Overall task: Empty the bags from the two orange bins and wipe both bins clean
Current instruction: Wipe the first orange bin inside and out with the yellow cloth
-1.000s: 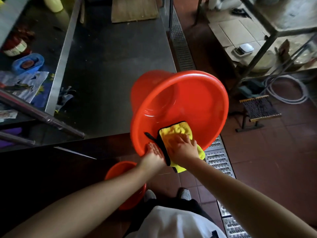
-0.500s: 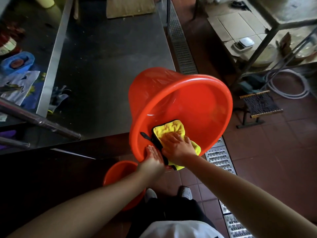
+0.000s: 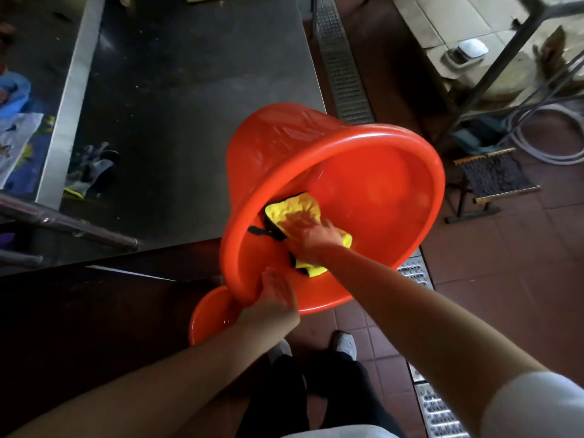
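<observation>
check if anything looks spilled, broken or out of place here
Nothing looks spilled or broken. The bin is tilted on its side only because the left hand grips its rim while the right hand presses the cloth inside. The second bin sits on the floor below. A glove lies loose on the table.

Two orange bins (image 3: 379, 172) (image 3: 208, 314), yellow cloth (image 3: 297, 207), perhaps black-edged; dark grey table (image 3: 189, 74).
</observation>
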A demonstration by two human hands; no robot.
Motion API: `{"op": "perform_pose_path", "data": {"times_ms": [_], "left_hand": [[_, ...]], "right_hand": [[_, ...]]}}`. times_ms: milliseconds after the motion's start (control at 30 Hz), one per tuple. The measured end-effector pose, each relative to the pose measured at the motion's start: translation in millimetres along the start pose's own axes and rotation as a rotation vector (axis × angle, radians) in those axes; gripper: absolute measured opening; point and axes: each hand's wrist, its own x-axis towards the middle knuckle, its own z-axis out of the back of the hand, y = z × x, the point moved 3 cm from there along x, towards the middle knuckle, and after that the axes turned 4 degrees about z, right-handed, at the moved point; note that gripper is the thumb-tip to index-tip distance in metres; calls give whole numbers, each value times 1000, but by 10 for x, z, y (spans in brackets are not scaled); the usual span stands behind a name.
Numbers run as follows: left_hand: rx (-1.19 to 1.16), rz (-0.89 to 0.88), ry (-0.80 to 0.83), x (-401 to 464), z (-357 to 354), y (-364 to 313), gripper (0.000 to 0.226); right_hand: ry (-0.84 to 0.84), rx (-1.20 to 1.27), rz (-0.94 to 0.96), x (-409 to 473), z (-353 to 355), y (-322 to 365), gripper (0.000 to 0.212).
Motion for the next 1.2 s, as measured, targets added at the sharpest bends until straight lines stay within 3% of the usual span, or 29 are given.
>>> {"op": "perform_pose_path", "data": {"times_ms": [133, 267, 333, 433, 500, 633, 767, 967, 1100, 1200], "left_hand": [[36, -7, -1, 39, -3, -67, 33], [2, 9, -18, 47, -2, -105, 37], [6, 17, -29, 33, -17, -77, 34], [45, 6, -30, 18, -19, -52, 28], [54, 18, -37, 36, 1, -58, 29], [66, 2, -33, 36, -37, -100, 28], [32, -16, -76, 37, 17, -44, 30], [32, -40, -90, 40, 35, 7, 33], [10, -37, -52, 81, 82, 42, 33], [-23, -52, 14, 92, 97, 39, 43]], "right_hand": [[-53, -62, -187, 116, 147, -227, 54], [22, 138, -14, 191, -7, 243, 52], [43, 107, 30, 219, 46, 56, 54], [7, -96, -143, 294, 176, -385, 55], [-24, -78, -198, 333, 131, -287, 50], [27, 131, -2, 369, -76, 151, 49], [39, 19, -242, 455, 140, -358, 58], [59, 23, 27, 364, 11, 62, 58], [30, -68, -136, 165, 226, -256, 65], [22, -1, -16, -89, 119, 38, 60]]}}
